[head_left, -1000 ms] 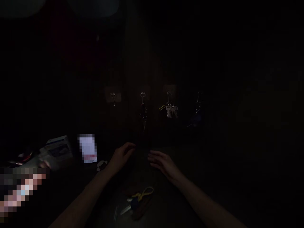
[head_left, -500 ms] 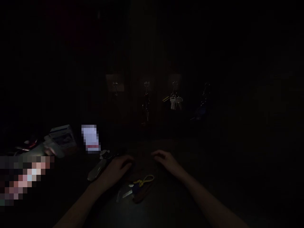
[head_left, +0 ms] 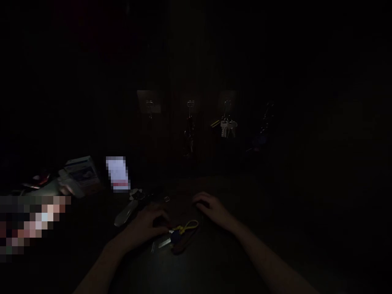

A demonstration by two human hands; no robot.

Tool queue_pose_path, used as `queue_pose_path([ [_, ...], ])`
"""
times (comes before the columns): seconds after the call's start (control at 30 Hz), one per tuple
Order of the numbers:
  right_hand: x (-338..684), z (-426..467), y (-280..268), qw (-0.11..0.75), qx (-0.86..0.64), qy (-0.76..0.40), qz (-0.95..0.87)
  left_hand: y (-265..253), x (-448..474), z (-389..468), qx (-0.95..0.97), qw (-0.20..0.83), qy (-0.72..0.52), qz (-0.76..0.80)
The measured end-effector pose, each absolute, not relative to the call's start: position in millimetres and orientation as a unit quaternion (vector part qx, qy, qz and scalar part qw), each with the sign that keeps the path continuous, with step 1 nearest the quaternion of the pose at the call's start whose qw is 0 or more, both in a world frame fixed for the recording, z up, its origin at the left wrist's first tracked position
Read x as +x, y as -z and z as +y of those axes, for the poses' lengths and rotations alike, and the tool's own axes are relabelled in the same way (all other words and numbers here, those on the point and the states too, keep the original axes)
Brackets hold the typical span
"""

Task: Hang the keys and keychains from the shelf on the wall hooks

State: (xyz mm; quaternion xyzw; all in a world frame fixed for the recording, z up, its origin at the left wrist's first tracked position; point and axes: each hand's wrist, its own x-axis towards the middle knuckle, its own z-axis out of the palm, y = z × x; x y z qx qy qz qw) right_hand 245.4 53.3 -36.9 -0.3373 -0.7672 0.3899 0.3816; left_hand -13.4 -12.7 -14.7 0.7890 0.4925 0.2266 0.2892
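In dim light, my left hand (head_left: 145,224) hovers over the dark tabletop with thumb and fingers apart. Its thumb tip is right by a set of keys (head_left: 175,237) with a yellow cord loop and a dark reddish strap; whether they touch I cannot tell. My right hand (head_left: 212,209) is at the right, behind the keys, fingers curved and spread from the thumb, nothing seen in it. A small shiny piece (head_left: 166,199) lies beyond my left fingertips. Beside my left wrist is a pale elongated object (head_left: 126,213).
At the back, keys (head_left: 227,127) and a dark bunch (head_left: 189,136) hang from hooks; a leftmost hook (head_left: 150,108) holds nothing visible. A lit, pixelated screen (head_left: 118,173) stands left, near a box (head_left: 82,175). A small clear strip (head_left: 153,247) lies in front.
My left hand has come down and nearer to me, toward the keys, uncovering the small shiny piece. My right hand has shifted slightly left. The view has tilted a little.
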Motion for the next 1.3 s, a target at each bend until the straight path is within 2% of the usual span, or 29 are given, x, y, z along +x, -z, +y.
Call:
queue_pose_path([
  [0.27,245.3,47.3,29.6,0.343,-0.338,-0.364,-0.797,16.3,-13.3,-8.4,0.756,0.220,-0.259,0.560],
  [0.43,245.4,36.4,20.5,0.254,-0.299,-0.346,-0.852,15.9,-16.8,-6.7,0.731,0.159,-0.246,0.616],
  [0.6,247.1,33.7,14.9,0.155,-0.329,-0.334,-0.870,8.8,-19.9,-4.5,0.717,0.101,-0.188,0.664],
  [0.73,248.2,33.7,14.8,0.132,-0.334,-0.322,-0.876,3.6,-23.6,-4.1,0.701,0.083,-0.193,0.682],
  [0.83,247.3,33.6,17.9,0.150,-0.327,-0.308,-0.881,4.8,-29.0,-2.8,0.690,0.065,-0.227,0.684],
  [1.07,239.1,43.9,22.8,0.289,-0.396,-0.327,-0.808,16.1,-15.5,-0.6,0.733,0.028,-0.299,0.611],
  [1.17,235.8,48.8,23.3,0.316,-0.437,-0.340,-0.771,18.4,7.9,-2.0,0.771,0.046,-0.302,0.559],
  [1.3,229.8,47.2,20.3,0.363,-0.415,-0.372,-0.747,20.6,34.6,-2.6,0.804,0.100,-0.294,0.507],
])
